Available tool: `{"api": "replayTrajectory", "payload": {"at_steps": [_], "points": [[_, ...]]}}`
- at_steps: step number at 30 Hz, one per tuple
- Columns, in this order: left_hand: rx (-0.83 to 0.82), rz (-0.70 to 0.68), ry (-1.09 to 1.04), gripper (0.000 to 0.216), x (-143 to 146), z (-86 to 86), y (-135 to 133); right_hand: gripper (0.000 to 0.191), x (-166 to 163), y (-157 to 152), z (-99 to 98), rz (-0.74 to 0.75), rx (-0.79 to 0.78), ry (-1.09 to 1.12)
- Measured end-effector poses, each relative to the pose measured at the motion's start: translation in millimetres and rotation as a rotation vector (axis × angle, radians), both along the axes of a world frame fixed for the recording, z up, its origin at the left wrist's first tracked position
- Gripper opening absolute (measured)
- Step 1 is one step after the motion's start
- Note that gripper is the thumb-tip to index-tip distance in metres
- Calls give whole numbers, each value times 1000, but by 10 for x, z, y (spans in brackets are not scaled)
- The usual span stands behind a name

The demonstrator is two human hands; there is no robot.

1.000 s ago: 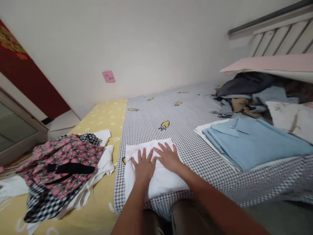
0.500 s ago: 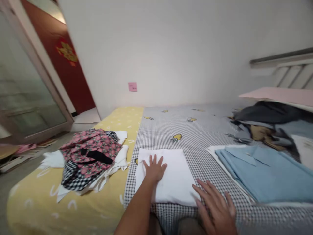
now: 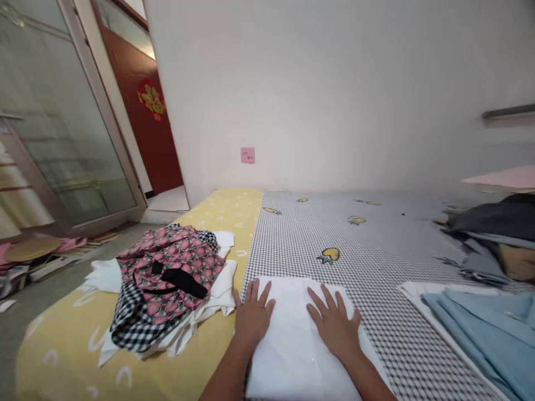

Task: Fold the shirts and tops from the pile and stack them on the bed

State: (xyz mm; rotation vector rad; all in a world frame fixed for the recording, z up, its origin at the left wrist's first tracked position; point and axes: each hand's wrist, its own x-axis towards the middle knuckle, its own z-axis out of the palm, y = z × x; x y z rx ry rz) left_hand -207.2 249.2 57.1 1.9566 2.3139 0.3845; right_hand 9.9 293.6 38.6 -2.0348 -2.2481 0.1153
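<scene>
A folded white cloth (image 3: pixel 292 351) lies on the black-and-white checked bed sheet (image 3: pixel 334 234) right in front of me. My left hand (image 3: pixel 252 313) rests flat on the cloth's left edge, fingers spread. My right hand (image 3: pixel 334 323) lies flat on the middle of the cloth, fingers stretched forward. Neither hand holds anything.
A heap of clothes, pink floral (image 3: pixel 175 264) over checked and white pieces, sits on the yellow sheet (image 3: pixel 54 345) to the left. Folded light blue garments (image 3: pixel 489 323) lie at the right, with dark clothes (image 3: pixel 493 217) behind them. A glass door (image 3: pixel 50 133) and red door (image 3: pixel 146 117) stand at left.
My right hand has come back from the checked sheet onto the white cloth. The view has swung left, showing more of the glass door.
</scene>
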Motion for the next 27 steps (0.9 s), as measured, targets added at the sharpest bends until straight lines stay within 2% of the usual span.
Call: {"api": "replayTrajectory", "payload": {"at_steps": [3, 7, 10, 13, 16, 19, 21, 23, 27], "points": [[33, 17, 31, 52, 8, -122, 6, 51, 18, -12, -55, 29, 18, 6], [79, 24, 6, 52, 7, -157, 43, 52, -20, -5, -36, 8, 26, 40], [105, 22, -209, 53, -32, -155, 79, 53, -10, 26, 23, -3, 13, 83], [123, 43, -467, 51, -121, -116, 15, 54, 76, 11, 184, 25, -115, 193], [199, 72, -651, 48, -237, -71, -258, 58, 181, -165, 379, 47, -170, 254], [320, 140, -867, 63, -295, -67, -696, 62, 214, -539, 448, 139, -91, 200], [390, 217, -987, 73, -265, -87, -1004, 67, 183, -843, 393, 301, -74, 133], [450, 307, -1076, 80, -176, -112, -1288, 81, 123, -1119, 292, 432, -74, 52], [549, 489, -1172, 85, 157, -193, -1763, 100, -34, -1423, 115, 411, 48, -119]]}}
